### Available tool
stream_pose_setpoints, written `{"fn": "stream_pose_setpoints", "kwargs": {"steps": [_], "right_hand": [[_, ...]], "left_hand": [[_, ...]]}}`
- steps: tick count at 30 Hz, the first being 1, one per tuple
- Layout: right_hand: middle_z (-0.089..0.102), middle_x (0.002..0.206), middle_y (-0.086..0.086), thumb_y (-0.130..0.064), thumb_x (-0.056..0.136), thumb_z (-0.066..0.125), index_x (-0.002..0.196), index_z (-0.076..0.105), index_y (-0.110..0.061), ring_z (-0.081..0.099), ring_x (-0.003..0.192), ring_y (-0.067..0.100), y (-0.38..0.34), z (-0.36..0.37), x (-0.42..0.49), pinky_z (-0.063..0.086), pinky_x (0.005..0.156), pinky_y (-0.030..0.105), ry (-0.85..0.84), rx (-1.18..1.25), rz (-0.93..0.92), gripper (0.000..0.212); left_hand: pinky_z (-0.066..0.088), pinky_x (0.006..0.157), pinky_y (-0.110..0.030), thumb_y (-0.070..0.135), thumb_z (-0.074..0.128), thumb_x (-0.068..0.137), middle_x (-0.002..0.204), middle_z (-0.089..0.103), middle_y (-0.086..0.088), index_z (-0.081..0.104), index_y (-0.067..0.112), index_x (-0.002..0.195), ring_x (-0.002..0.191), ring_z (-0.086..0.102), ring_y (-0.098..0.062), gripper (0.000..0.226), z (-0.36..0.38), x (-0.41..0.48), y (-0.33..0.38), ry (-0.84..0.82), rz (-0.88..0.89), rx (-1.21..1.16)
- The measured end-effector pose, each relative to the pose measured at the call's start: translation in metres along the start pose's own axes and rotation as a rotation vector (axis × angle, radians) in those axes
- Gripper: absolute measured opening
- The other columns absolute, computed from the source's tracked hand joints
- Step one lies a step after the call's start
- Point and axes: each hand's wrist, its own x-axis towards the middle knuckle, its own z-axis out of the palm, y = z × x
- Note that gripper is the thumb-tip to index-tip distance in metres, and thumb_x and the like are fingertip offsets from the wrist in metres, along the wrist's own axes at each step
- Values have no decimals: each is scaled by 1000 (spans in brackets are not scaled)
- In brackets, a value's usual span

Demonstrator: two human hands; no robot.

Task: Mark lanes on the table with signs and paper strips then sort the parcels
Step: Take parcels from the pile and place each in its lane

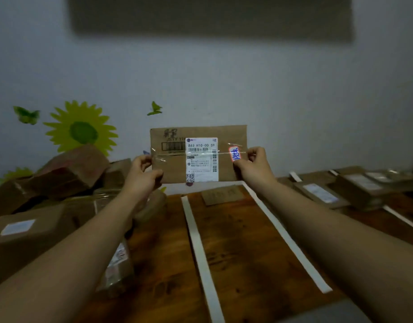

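I hold a flat brown cardboard parcel (175, 141) upright above the far end of the wooden table (235, 248), its white shipping label and a red sticker facing me. My left hand (142, 174) grips its left edge and my right hand (253, 166) grips its right edge. Two white paper strips, the left strip (201, 252) and the right strip (287, 236), run along the table and bound a lane below the parcel. A brown cardboard sign (223, 194) lies at the far end of that lane.
A heap of brown parcels (37, 206) fills the table's left side. Flat labelled parcels (354, 187) are stacked at the right, past another paper strip (403, 220). A wall with sunflower and butterfly stickers stands behind.
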Motion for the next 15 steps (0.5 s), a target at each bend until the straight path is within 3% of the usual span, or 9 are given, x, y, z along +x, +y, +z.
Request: {"fn": "stream_pose_setpoints", "kwargs": {"steps": [2, 5, 7, 13, 15], "right_hand": [[49, 119, -3, -18, 88, 65, 138, 28, -29, 61, 102, 22, 14, -24, -8, 57, 83, 42, 20, -11, 28, 63], [55, 108, -4, -11, 88, 64, 145, 21, -38, 63, 86, 12, 40, -62, -19, 55, 56, 24, 43, -29, 66, 76], [55, 102, -11, -9, 87, 64, 145, 21, -40, 61, 79, 6, 53, -89, -21, 50, 47, 17, 81, -15, 95, 78], [52, 121, -3, -8, 88, 61, 148, 22, -36, 53, 81, 4, 82, -177, -18, 44, 46, 12, 179, -58, 120, 77], [55, 127, -1, -8, 88, 62, 148, 23, -33, 54, 82, 2, 91, -214, -15, 45, 53, 13, 197, -73, 92, 76]], "left_hand": [[54, 79, -38, -2, 51, 88, 132, 48, 0, 43, 23, 117, 102, 57, -22, 40, 25, -1, -7, -76, -28, 3], [55, 79, -40, -3, 51, 89, 136, 45, 0, 43, 22, 121, 103, 58, -26, 42, 64, -10, -17, -182, -58, 38], [56, 75, -39, -3, 51, 89, 136, 45, -2, 44, 22, 121, 104, 58, -28, 41, 91, -18, -21, -236, -72, 35], [57, 73, -40, -1, 53, 88, 132, 45, 1, 43, 20, 119, 107, 56, -31, 39, 178, -46, -23, -343, -73, 71], [57, 74, -41, -2, 54, 87, 128, 46, 4, 44, 20, 118, 105, 57, -31, 39, 214, -58, -24, -357, -52, 90]]}}
